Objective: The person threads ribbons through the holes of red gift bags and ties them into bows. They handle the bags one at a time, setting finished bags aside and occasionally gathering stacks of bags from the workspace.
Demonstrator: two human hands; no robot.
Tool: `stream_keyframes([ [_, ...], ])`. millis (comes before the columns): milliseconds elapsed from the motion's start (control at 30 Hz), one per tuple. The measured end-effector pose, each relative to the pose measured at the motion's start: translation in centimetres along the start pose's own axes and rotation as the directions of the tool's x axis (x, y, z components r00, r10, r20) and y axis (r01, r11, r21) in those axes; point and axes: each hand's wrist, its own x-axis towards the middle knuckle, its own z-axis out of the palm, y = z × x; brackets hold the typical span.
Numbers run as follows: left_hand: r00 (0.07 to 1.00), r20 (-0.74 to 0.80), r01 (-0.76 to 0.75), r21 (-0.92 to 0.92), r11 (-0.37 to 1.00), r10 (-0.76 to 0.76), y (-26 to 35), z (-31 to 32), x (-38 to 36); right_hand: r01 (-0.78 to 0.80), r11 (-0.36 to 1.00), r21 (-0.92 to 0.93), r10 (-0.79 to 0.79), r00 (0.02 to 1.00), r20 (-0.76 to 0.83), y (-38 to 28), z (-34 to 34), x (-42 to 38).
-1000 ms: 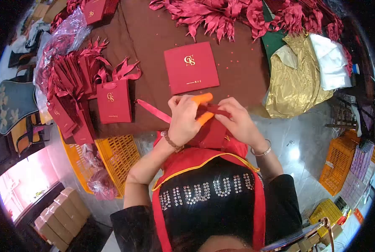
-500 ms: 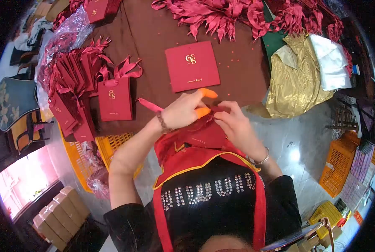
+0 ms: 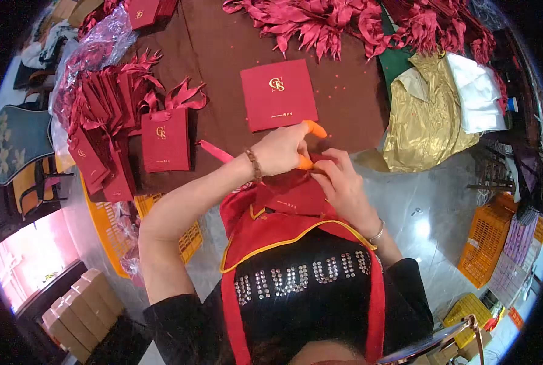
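A small dark-red paper gift bag (image 3: 287, 199) is held against the front of the red apron (image 3: 271, 234), its upper edge at my fingers. My left hand (image 3: 282, 149) is at that edge, orange covers on thumb and index finger; the index finger is lifted away from the thumb. On the other side, my right hand (image 3: 343, 180) has its fingertips bent together at the bag's top. The exact pinch points are hidden. A pink-red ribbon end (image 3: 215, 151) sticks out beside my left wrist. Just beyond my hands, a flat red bag with gold print (image 3: 279, 94) lies on the table.
Ribbon-handled bags (image 3: 165, 140) stand at the left of the brown table (image 3: 217, 55). Loose red ribbons (image 3: 320, 24) are heaped along the far side. Gold wrapping (image 3: 430, 115) and white plastic sheets (image 3: 475, 91) lie at right. An orange crate (image 3: 487, 240) stands on the floor.
My left hand and forearm have shifted slightly right and up, bringing the index finger over the flat bag's near edge. My right hand stays almost in place at the held bag.
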Motion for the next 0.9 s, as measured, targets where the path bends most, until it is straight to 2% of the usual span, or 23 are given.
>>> stream_keyframes([
  [100,0.999,-0.046,-0.026,0.02,0.999,0.027,-0.1,0.8,0.2,-0.011,1.0,0.006,0.011,0.999,0.035,0.4,-0.4,0.0],
  [167,0.988,-0.146,-0.048,0.018,0.999,0.05,0.0,1.2,0.4,-0.058,0.99,0.128,0.042,0.991,0.131,0.9,-1.0,0.3],
  [200,0.988,-0.145,-0.051,0.02,0.998,0.054,0.1,1.3,0.6,-0.058,0.99,0.125,0.042,0.991,0.128,1.0,-1.1,0.4],
  [267,0.941,-0.302,-0.154,0.032,0.988,0.156,0.0,1.4,1.2,-0.101,0.972,0.214,0.055,0.975,0.214,1.2,-1.3,0.6],
  [300,0.925,-0.359,-0.14,-0.023,0.99,0.123,0.4,1.0,1.8,-0.099,0.972,0.212,0.052,0.975,0.215,1.2,-1.3,0.8],
  [400,0.911,-0.383,-0.187,-0.06,0.98,0.151,0.7,0.1,3.0,-0.102,0.966,0.236,0.055,0.978,0.199,1.7,-0.7,1.1],
  [500,0.899,-0.413,-0.143,0.042,0.989,0.147,-0.2,-0.3,3.1,-0.12,0.978,0.171,0.087,0.979,0.186,3.6,-0.2,0.8],
  [567,0.762,-0.59,-0.261,0.099,0.96,0.268,-2.9,-1.4,2.3,-0.16,0.972,0.174,0.125,0.973,0.196,4.5,-0.2,0.6],
  [633,0.777,-0.59,-0.28,-0.011,0.96,0.22,-3.6,-2.8,-0.8,-0.297,0.94,0.166,0.243,0.928,0.282,5.6,-0.1,0.3],
  [667,0.859,-0.486,-0.215,-0.058,0.975,0.161,-4.6,-3.1,-2.5,-0.301,0.939,0.164,0.248,0.926,0.284,6.2,0.2,0.1],
  [700,0.922,-0.376,-0.144,-0.095,0.985,0.099,-5.6,-3.0,-4.1,-0.374,0.894,0.245,0.297,0.906,0.301,6.7,0.6,-0.1],
  [733,0.941,-0.267,-0.178,0.133,0.975,0.208,-6.5,-2.7,-5.5,-0.442,0.836,0.324,0.34,0.882,0.326,7.0,0.9,-0.1],
  [767,0.949,-0.136,-0.224,0.348,0.91,0.285,-7.1,-2.1,-6.8,-0.443,0.836,0.325,0.336,0.88,0.336,7.0,0.9,0.1],
  [800,0.952,-0.159,-0.134,0.555,0.821,0.263,-7.4,-0.8,-8.0,-0.487,0.785,0.383,0.357,0.861,0.363,6.9,0.9,0.3],
  [833,0.938,-0.201,-0.075,0.681,0.729,0.284,-8.0,0.3,-8.7,-0.529,0.728,0.435,0.376,0.84,0.392,6.8,1.0,0.5],
  [900,0.891,-0.212,-0.086,0.791,0.606,0.402,-9.9,1.1,-9.2,-0.522,0.739,0.427,0.36,0.841,0.404,7.1,1.3,0.6],
])
